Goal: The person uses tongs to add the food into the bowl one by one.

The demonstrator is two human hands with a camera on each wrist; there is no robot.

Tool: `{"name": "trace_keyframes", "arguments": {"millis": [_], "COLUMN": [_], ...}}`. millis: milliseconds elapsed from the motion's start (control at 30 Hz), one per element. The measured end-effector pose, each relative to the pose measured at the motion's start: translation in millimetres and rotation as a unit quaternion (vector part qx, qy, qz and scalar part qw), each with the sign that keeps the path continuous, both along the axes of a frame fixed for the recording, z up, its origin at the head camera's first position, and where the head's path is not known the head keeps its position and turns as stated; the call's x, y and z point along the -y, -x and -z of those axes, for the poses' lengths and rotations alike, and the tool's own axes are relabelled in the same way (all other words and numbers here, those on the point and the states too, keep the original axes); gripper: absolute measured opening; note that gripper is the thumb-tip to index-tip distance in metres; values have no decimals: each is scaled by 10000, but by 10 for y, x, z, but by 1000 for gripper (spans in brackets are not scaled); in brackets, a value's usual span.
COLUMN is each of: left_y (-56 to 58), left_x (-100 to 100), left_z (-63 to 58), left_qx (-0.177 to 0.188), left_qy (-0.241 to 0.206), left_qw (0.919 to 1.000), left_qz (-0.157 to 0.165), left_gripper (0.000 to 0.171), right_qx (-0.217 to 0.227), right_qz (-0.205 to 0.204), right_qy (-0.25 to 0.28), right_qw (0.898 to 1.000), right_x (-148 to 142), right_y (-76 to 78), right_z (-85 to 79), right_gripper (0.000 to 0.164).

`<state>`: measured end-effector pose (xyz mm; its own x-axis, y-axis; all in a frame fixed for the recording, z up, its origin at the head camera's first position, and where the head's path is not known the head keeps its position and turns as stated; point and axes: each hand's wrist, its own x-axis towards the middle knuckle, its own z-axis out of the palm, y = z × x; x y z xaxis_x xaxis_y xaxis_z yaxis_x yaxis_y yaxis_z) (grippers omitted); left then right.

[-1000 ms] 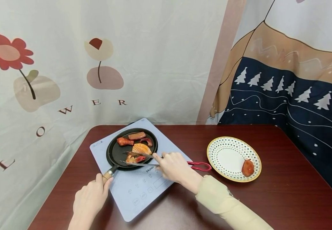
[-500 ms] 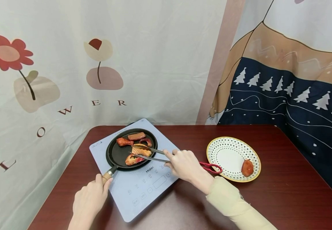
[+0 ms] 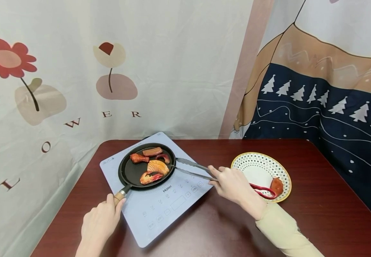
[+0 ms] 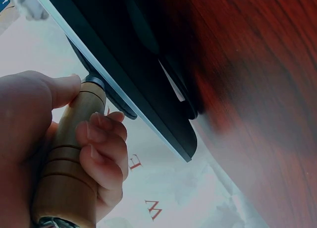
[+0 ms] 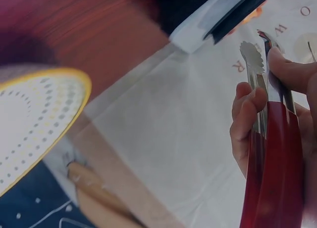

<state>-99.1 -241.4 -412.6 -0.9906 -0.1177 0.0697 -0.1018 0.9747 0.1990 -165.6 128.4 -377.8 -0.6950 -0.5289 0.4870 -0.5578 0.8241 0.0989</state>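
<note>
My left hand point(image 3: 100, 219) grips the wooden handle point(image 4: 74, 143) of a black frying pan point(image 3: 135, 175). The pan lies on a pale induction cooktop point(image 3: 159, 210). In it are a drumstick point(image 3: 139, 158), a sausage point(image 3: 152, 152), an octopus tentacle point(image 3: 163, 157), a salmon piece point(image 3: 157, 166) and a shrimp point(image 3: 150, 177). My right hand point(image 3: 235, 185) holds metal tongs point(image 3: 193, 170) with red handles point(image 5: 277, 168). The tongs' tips are apart at the pan's right rim, with nothing between them.
Right of the cooktop, a dotted plate point(image 3: 253, 160) with a yellow rim holds a reddish-brown piece of food point(image 3: 277, 186). The tongs' handle loop overlaps the plate in the head view. A printed curtain point(image 3: 185, 71) hangs behind the brown table point(image 3: 320, 200).
My right hand has moved right with the tongs, drawing their tips from over the salmon and shrimp to the pan's rim. My left hand stays on the handle.
</note>
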Motion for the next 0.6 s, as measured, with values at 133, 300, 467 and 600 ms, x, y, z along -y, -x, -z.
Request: {"name": "trace_keyframes", "arguments": {"millis": [133,300,467,600], "left_y": [1,8,9,6], "left_x": [1,0,-3,-3], "left_z": [3,0,-2,1], "left_qx": [4,35,19,15], "left_qy": [6,17,17,4], "left_qw": [10000,10000,10000,10000], "left_qz": [11,15,17,-7], "left_gripper": [39,39,40,40], "right_qx": [271,739,1101,1200], "right_qz": [180,392,701,1010], "right_qy": [-58,-159,-187,-270], "right_qw": [9995,9964,9913,9873], "right_x": [-203,-494,-779,-982], "right_y": [-22,-69,-147,-216], "right_z": [-49,-120,-174,-231], "right_gripper": [41,43,45,47]}}
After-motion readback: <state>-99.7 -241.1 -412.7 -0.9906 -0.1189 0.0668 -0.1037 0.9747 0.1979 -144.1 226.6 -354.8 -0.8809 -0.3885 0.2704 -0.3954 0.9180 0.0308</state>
